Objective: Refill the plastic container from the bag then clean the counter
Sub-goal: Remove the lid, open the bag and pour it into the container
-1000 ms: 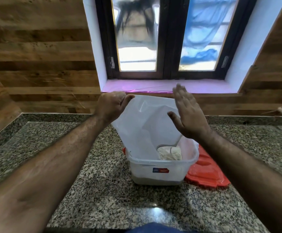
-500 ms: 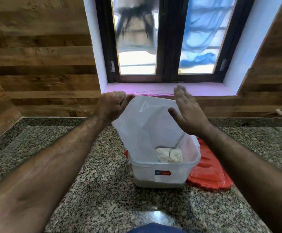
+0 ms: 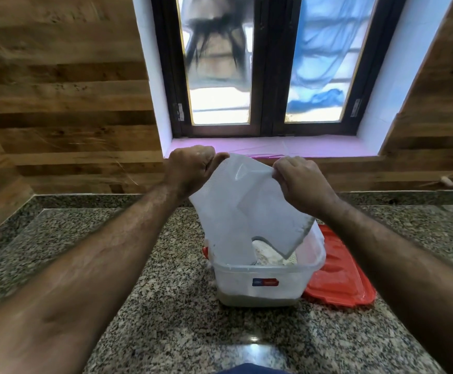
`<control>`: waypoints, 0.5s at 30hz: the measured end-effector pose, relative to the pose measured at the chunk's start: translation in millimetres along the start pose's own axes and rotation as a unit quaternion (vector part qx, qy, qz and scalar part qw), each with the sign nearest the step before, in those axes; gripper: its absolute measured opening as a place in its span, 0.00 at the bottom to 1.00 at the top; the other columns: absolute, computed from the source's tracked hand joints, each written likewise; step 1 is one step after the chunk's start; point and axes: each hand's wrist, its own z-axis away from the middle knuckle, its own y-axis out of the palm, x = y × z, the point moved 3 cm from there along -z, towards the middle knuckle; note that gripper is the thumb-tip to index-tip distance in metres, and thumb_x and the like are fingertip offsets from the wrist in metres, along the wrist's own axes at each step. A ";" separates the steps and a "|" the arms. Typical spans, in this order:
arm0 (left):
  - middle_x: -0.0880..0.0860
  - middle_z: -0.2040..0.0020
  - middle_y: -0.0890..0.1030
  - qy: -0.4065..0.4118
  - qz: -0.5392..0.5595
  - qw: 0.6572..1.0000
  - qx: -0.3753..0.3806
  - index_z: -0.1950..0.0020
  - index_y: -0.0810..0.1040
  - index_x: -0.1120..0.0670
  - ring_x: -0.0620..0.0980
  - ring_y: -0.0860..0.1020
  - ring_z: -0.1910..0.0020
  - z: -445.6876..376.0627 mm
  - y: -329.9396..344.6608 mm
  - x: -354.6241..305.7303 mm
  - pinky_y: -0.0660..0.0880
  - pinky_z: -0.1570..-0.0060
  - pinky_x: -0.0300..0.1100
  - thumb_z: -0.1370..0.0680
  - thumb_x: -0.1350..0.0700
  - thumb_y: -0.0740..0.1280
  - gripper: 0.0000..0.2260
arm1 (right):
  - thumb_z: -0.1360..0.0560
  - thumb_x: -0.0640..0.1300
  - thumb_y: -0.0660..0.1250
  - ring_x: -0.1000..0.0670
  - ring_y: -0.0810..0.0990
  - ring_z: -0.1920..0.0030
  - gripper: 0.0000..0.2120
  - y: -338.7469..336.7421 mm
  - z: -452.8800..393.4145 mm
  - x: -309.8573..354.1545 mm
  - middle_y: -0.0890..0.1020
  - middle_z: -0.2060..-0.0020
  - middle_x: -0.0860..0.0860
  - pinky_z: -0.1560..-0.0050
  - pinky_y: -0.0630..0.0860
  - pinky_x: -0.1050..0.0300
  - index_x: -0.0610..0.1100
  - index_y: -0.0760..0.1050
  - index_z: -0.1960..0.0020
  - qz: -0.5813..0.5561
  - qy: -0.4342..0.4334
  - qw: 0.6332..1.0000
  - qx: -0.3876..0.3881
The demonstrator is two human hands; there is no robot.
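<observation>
Translucent plastic container (image 3: 260,282) stood on speckled granite desk (image 3: 166,306), red lid (image 3: 338,279) beside; wood-panelled wall (image 3: 58,90), dark-framed window (image 3: 265,63). Both hands, left hand (image 3: 190,168) and right hand (image 3: 301,184), gripped white bag (image 3: 236,211).

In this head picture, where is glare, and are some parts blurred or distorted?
Head view: the window is overexposed; a glare spot lies on the granite counter near the bottom edge. Both forearms are blurred; the bag and container look sharp. Wide-angle bending curves the wall planks and counter edges.
</observation>
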 end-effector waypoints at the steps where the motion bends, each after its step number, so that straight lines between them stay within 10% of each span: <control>1: 0.51 0.70 0.69 -0.005 -0.018 1.000 0.009 0.65 0.68 0.51 0.56 0.70 0.73 -2.7 -1.2 -4.1 0.65 0.71 0.46 0.13 0.37 0.56 0.26 | 0.16 0.43 0.66 0.52 0.71 0.57 0.05 0.5 0.3 -1.3 0.81 0.56 0.49 0.54 0.76 0.48 0.45 0.77 0.50 0.011 0.011 1.000 -0.005; 4: 0.59 0.45 0.85 -0.034 -0.067 0.997 0.033 0.44 0.82 0.55 0.62 0.83 0.45 -13.0 -3.4 -21.7 0.75 0.46 0.55 0.13 0.34 0.54 0.27 | 0.15 0.43 0.65 0.51 0.72 0.58 0.05 1.3 1.6 -9.6 0.75 0.57 0.55 0.55 0.75 0.48 0.45 0.76 0.50 0.016 0.047 0.999 -0.016; 6: 0.55 0.15 0.63 -0.042 -0.077 0.994 0.067 0.17 0.67 0.54 0.59 0.63 0.16 -14.7 -2.0 -42.2 0.57 0.21 0.64 0.16 0.30 0.50 0.36 | 0.15 0.43 0.65 0.51 0.72 0.58 0.05 0.3 2.4 -12.2 0.73 0.57 0.56 0.56 0.71 0.51 0.45 0.76 0.49 0.018 0.059 0.998 -0.022; 9: 0.55 0.13 0.59 -0.032 -0.053 0.980 0.191 0.12 0.57 0.52 0.56 0.57 0.14 -6.2 10.8 -70.4 0.47 0.16 0.66 0.19 0.24 0.47 0.44 | 0.15 0.43 0.65 0.51 0.73 0.59 0.05 -1.5 5.6 -14.4 0.76 0.57 0.53 0.57 0.69 0.53 0.44 0.76 0.49 0.031 0.058 0.998 -0.024; 15: 0.57 0.17 0.69 -0.008 -0.041 0.986 0.163 0.13 0.58 0.49 0.59 0.67 0.18 2.0 17.2 -80.7 0.55 0.18 0.66 0.21 0.22 0.51 0.44 | 0.14 0.44 0.63 0.49 0.76 0.57 0.06 -5.0 17.3 -21.3 0.81 0.55 0.49 0.56 0.79 0.45 0.45 0.76 0.48 0.012 0.072 0.997 -0.027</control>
